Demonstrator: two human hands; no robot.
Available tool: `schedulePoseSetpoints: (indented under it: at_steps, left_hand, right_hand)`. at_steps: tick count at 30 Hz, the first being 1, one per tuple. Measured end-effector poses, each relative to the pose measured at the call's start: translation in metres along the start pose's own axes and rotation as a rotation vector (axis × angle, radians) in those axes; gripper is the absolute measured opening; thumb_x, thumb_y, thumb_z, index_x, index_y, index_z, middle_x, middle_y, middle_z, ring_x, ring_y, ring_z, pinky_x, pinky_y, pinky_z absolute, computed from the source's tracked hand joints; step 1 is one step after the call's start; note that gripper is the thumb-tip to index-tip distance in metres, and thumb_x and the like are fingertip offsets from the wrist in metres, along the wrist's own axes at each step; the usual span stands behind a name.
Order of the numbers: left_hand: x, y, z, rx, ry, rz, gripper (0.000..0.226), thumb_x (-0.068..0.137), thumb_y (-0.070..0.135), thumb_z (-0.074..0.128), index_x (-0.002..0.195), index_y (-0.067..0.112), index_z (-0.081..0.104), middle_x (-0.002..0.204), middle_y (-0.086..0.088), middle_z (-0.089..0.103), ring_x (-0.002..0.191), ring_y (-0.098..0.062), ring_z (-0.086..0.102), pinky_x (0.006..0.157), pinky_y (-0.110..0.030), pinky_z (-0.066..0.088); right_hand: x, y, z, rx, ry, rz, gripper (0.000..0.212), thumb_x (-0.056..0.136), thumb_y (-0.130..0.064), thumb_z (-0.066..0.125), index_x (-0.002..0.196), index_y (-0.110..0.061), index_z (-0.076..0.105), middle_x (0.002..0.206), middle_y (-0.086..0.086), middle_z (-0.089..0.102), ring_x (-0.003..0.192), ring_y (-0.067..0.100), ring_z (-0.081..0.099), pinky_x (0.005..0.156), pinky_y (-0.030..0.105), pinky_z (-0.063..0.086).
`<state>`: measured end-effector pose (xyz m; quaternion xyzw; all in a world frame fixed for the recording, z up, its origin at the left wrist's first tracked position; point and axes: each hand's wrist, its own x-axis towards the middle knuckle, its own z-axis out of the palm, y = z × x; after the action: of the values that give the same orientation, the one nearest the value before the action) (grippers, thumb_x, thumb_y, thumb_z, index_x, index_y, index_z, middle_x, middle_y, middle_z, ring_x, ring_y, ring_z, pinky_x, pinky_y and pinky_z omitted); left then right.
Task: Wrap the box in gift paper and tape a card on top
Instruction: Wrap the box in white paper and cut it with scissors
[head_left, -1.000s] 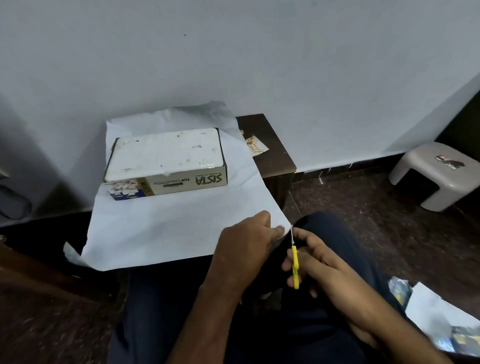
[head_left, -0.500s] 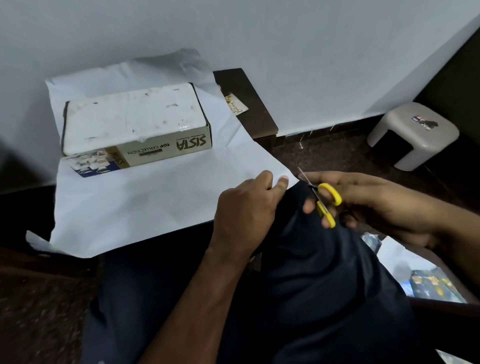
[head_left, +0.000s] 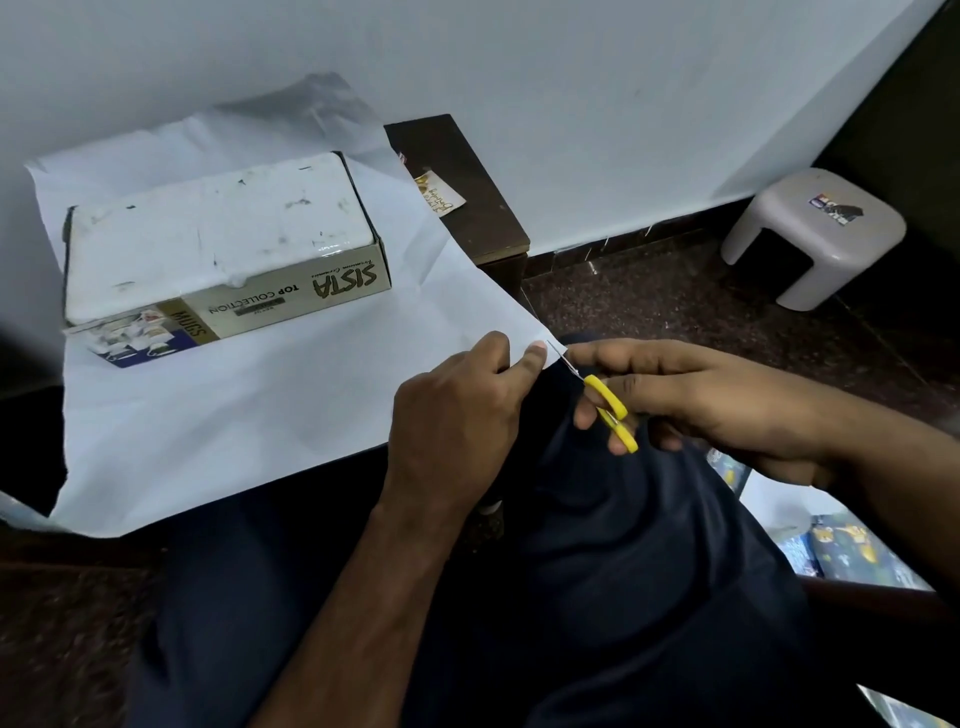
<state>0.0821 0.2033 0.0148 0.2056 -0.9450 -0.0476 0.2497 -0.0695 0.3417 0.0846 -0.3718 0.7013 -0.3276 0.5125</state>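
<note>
The box (head_left: 223, 249) sits unwrapped on the gift paper (head_left: 249, 405), which lies flat with its plain side up across the small dark table (head_left: 467, 197); no flap is folded up against any side of the box, so wrapping proper is judged not yet begun. Paper extends from the box on every visible side, with the widest margin on the near side, toward the person. The left hand (head_left: 457, 410) pinches the near right corner of the paper, well to the right of the box and in front of it, thumb and forefinger closed on the edge. The right hand (head_left: 691, 395) grips the yellow-handled scissors (head_left: 605, 402), fingers through the loops, with the blade tips at that same corner, just beside the left thumb; whether the blades are parted cannot be told. The current step is judged to be trimming the sheet to size. The card (head_left: 439, 195) lies on bare tabletop to the right of the box, beyond the paper's edge, untaped. No tape is visible. Remaining work: finish trimming, fold and fasten the paper round the box, and tape the card on top.
</note>
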Motion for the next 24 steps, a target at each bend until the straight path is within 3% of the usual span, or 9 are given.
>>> schedulePoseSetpoints:
  at_steps: [7,12,15,17,24]
  left_hand:
    - [0.000,0.001,0.002,-0.024,0.064,0.012,0.010,0.094,0.020,0.075,0.103,0.017,0.078,0.071,-0.001,0.047,0.061,-0.018,0.043,0.047,-0.027,0.023]
    - [-0.001,0.000,0.002,-0.091,0.067,0.007,0.016,0.096,0.019,0.069,0.110,0.017,0.077,0.078,-0.002,0.049,0.065,-0.017,0.046,0.044,-0.027,0.032]
    - [-0.002,0.000,0.003,-0.128,0.034,0.012,0.026,0.092,0.013,0.071,0.117,0.018,0.076,0.080,-0.002,0.049,0.065,-0.012,0.038,0.046,-0.026,0.030]
    - [-0.002,-0.001,0.003,-0.143,0.016,0.009,0.030,0.090,0.011,0.074,0.119,0.019,0.075,0.081,-0.002,0.052,0.062,-0.015,0.043,0.047,-0.026,0.029]
    - [-0.001,0.002,0.002,-0.130,0.023,-0.002,0.023,0.093,0.019,0.073,0.115,0.018,0.076,0.079,0.001,0.055,0.062,-0.018,0.053,0.050,-0.024,0.023]
  right_hand:
    - [0.005,0.002,-0.002,0.076,0.034,0.000,0.025,0.100,-0.021,0.060,0.120,-0.026,0.072,0.111,0.005,0.075,0.080,0.017,0.061,0.058,0.024,0.035]
    - [0.004,0.007,-0.003,0.094,0.028,0.013,0.037,0.089,-0.031,0.061,0.125,-0.026,0.070,0.108,0.002,0.074,0.080,0.014,0.061,0.057,0.023,0.034]
    - [0.004,0.009,0.001,0.134,0.057,0.017,0.026,0.099,-0.020,0.060,0.122,-0.024,0.071,0.105,0.002,0.073,0.078,0.015,0.060,0.056,0.024,0.031]
    - [0.007,0.010,0.002,0.201,0.071,0.026,0.027,0.100,-0.015,0.055,0.120,-0.022,0.072,0.104,0.004,0.074,0.075,0.015,0.060,0.053,0.024,0.030]
    - [0.007,0.011,0.002,0.370,0.041,0.048,0.037,0.088,-0.023,0.068,0.123,-0.011,0.070,0.112,0.013,0.073,0.074,0.015,0.062,0.049,0.016,0.038]
